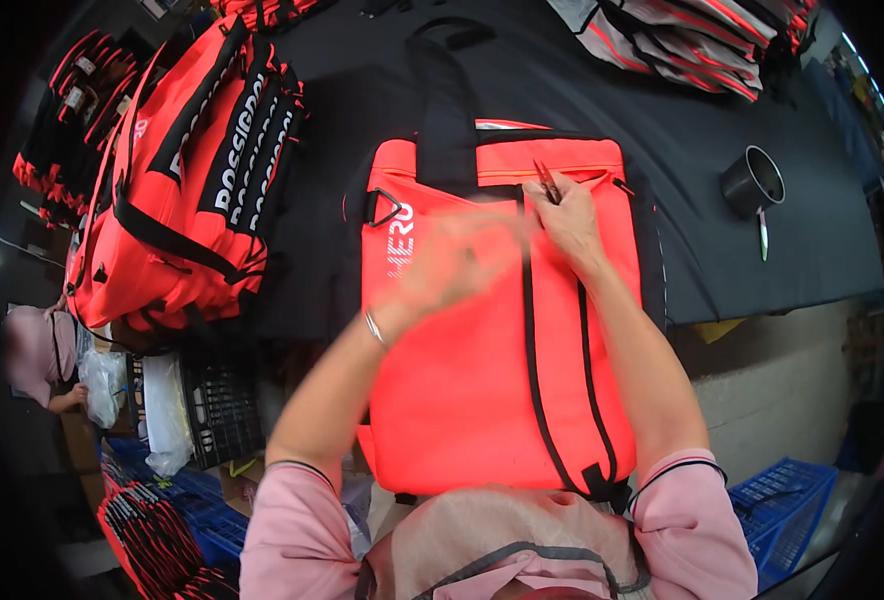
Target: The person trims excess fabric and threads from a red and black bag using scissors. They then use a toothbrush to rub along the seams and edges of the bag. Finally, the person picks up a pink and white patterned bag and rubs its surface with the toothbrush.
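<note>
A bright coral-red bag (pixel 452 400) with black piping lies in front of me, its upper part on the black-covered table and its lower end against my body. A wide black strap (pixel 446 130) runs up from its top edge. My right hand (pixel 574 222) is closed round a small dark-red pointed tool (pixel 546 182), like tweezers or snips, over the bag's upper seam. Motion smears my left hand (pixel 462 255) above the bag's upper middle, left of my right hand; its fingers cannot be made out. A black triangular ring (pixel 390 208) sits near the bag's upper left corner.
Similar red bags (pixel 182 200) are stacked at the left, with more pieces (pixel 677 40) at the far right. A dark metal cup (pixel 753 180) and a light-handled tool (pixel 763 236) rest on the right. A blue crate (pixel 782 505) stands below; another person (pixel 42 350) is at left.
</note>
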Motion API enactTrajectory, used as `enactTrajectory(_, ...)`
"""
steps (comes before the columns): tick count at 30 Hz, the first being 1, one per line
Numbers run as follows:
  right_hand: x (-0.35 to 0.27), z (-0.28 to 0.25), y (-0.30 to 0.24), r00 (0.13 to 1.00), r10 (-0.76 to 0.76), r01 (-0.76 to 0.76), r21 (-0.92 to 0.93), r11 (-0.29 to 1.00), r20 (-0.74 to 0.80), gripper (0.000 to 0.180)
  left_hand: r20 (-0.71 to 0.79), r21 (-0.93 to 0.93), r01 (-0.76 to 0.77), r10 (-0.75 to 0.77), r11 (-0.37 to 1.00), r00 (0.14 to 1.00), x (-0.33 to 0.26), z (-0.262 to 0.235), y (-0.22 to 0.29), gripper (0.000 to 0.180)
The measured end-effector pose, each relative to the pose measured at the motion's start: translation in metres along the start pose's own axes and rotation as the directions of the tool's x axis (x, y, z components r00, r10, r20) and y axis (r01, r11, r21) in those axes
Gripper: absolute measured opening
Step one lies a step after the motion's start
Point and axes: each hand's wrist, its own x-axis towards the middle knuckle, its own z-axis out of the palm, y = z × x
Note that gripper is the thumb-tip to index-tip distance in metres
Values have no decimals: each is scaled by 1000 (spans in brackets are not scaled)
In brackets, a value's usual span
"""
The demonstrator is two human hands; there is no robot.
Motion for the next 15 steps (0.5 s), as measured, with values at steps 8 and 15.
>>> enactTrajectory(8, -6, -2, -2, 1000, 26, -26, 47, 999, 8, 30, 75, 756, -70, 21, 651, 997, -34, -48, -95, 34)
enactTrajectory(15, -8, 0, -10, 999, 54, -54, 24, 998, 8, 29, -122, 713, 51, 51, 699, 991, -36, -29, -95, 17)
